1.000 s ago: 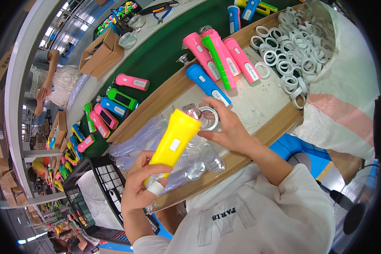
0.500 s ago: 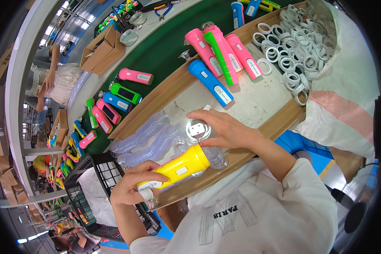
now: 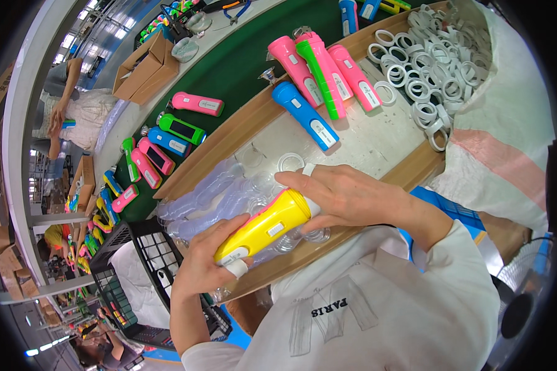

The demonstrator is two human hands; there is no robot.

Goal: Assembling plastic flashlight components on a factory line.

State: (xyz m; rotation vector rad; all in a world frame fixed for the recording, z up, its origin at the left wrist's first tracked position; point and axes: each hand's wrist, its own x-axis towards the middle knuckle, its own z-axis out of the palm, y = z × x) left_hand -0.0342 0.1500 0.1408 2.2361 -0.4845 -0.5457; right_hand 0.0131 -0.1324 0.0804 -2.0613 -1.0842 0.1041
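Note:
My left hand [image 3: 207, 253] is closed around the body of a yellow flashlight [image 3: 263, 229] with a pink strip along its far side. The flashlight slants up to the right, its threaded head end towards my right hand [image 3: 346, 198]. That hand curls over the open end and holds a whitish reflector [image 3: 314, 206] against it, mostly hidden by the fingers. White tape wraps a finger of each hand. Beneath the flashlight lie stacks of clear plastic discs [image 3: 213, 204] in the tray. A blue flashlight [image 3: 305, 115] rests beyond my right hand, beside several pink ones [image 3: 356, 77].
White rings [image 3: 424, 80] are heaped at the far right by a white woven sack [image 3: 507, 123]. More flashlights lie on the green belt [image 3: 229, 77] beyond the tray's brown edge [image 3: 220, 142]. A black crate [image 3: 145, 247] stands at left. Another person's hands [image 3: 57, 120] show across the belt.
My right hand has brought the reflector from just beyond the flashlight's open end down against it. The flashlight has shifted slightly right.

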